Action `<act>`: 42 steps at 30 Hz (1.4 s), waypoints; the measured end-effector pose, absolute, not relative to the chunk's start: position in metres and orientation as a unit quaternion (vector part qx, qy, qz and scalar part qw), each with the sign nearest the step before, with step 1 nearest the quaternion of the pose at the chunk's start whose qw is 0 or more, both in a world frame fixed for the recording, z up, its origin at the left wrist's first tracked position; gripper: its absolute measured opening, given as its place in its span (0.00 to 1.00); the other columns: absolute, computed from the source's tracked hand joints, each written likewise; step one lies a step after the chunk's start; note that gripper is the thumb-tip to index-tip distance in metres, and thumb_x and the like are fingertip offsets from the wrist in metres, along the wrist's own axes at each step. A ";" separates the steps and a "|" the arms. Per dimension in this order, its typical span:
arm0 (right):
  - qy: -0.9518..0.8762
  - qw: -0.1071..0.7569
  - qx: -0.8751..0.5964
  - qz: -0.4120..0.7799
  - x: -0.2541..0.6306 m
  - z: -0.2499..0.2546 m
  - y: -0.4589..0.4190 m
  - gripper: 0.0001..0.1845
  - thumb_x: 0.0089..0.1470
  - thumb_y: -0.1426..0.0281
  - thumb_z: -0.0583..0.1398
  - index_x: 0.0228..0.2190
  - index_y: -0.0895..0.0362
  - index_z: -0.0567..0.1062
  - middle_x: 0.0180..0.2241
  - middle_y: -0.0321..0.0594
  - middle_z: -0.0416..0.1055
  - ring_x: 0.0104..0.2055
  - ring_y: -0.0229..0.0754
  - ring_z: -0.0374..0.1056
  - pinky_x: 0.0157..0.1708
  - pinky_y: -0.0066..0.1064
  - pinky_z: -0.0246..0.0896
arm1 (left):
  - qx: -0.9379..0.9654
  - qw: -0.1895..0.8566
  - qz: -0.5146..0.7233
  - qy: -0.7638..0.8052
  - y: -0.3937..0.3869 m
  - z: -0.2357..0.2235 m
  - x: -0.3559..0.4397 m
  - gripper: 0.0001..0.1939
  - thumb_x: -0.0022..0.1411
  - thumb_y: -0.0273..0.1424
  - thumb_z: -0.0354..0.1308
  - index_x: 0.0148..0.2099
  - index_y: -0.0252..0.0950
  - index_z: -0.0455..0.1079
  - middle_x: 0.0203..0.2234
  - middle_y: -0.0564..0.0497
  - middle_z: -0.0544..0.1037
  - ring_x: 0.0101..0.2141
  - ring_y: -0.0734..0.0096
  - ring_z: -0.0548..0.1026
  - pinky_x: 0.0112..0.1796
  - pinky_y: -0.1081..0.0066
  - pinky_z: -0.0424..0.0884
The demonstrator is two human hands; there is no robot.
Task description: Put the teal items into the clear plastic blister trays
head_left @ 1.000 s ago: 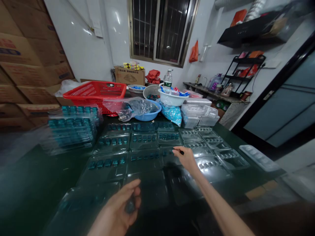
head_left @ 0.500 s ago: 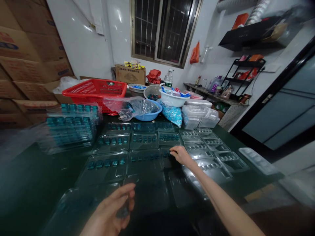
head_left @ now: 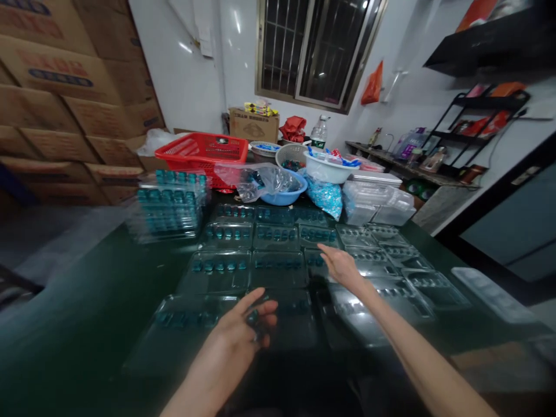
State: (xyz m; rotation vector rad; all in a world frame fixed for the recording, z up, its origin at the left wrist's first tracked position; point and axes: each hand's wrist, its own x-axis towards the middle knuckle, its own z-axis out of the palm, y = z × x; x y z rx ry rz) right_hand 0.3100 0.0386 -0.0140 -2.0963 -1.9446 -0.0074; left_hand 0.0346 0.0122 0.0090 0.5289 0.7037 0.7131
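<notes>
My left hand [head_left: 237,333] is low in front, its fingers curled around small teal pieces [head_left: 252,317], partly hidden by the fingers. Over a clear plastic tray [head_left: 313,279], my right hand [head_left: 345,269] reaches forward, fingers stretched and the tips slightly apart; nothing shows between them. Teal pieces [head_left: 315,260] lie in that tray just beside the fingertips. To the left, another clear tray [head_left: 212,281] carries a row of teal blocks [head_left: 219,265]. A nearer tray [head_left: 174,341] also has a teal row, blurred.
Clear trays with bare slots [head_left: 436,284] lie to the right, near a white moulded tray [head_left: 490,295]. Filled trays are stacked [head_left: 169,208] at the left. Behind stand a red basket [head_left: 202,145], a blue basin [head_left: 284,194], a white basin [head_left: 330,169] and a bag of blue bits [head_left: 324,197].
The view has swung left, so the scene sits further right. My right hand's fingers have loosened from a pinch over the same tray. My left hand has moved forward, still curled around the pieces.
</notes>
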 end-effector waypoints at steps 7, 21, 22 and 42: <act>-0.774 0.302 -0.539 0.136 0.210 0.012 -0.022 0.11 0.53 0.71 0.52 0.37 0.51 0.71 0.31 0.34 0.72 0.33 0.35 0.66 0.33 0.24 0.57 | 0.284 0.835 0.350 0.316 0.001 0.008 0.039 0.36 0.38 0.16 0.51 0.54 0.34 0.55 0.36 0.43 0.73 0.34 0.62 0.71 0.28 0.69 0.62; -0.694 0.374 -0.562 0.250 0.205 0.000 -0.049 0.05 0.46 0.75 0.55 0.23 0.56 0.69 0.21 0.31 0.66 0.23 0.32 0.60 0.23 0.22 0.52 | 0.387 0.837 0.264 0.282 -0.014 0.009 0.054 0.23 0.44 0.17 0.50 0.45 0.34 0.67 0.31 0.46 0.74 0.25 0.72 0.69 0.28 0.71 0.63; -0.668 0.391 -0.568 0.280 0.205 -0.002 -0.050 0.04 0.47 0.75 0.55 0.24 0.57 0.69 0.21 0.31 0.65 0.22 0.32 0.59 0.22 0.22 0.51 | 0.402 0.829 0.261 0.288 -0.014 0.011 0.055 0.22 0.45 0.17 0.50 0.45 0.34 0.67 0.31 0.46 0.74 0.25 0.72 0.69 0.28 0.71 0.63; -0.618 0.464 -0.583 0.251 0.203 -0.009 -0.062 0.08 0.45 0.71 0.59 0.32 0.56 0.72 0.18 0.29 0.55 0.22 0.32 0.54 0.24 0.24 0.51 | 0.254 0.869 0.256 0.339 -0.006 -0.011 0.062 0.07 0.51 0.29 0.56 0.30 0.29 0.69 0.22 0.51 0.65 0.20 0.82 0.60 0.13 0.83 0.45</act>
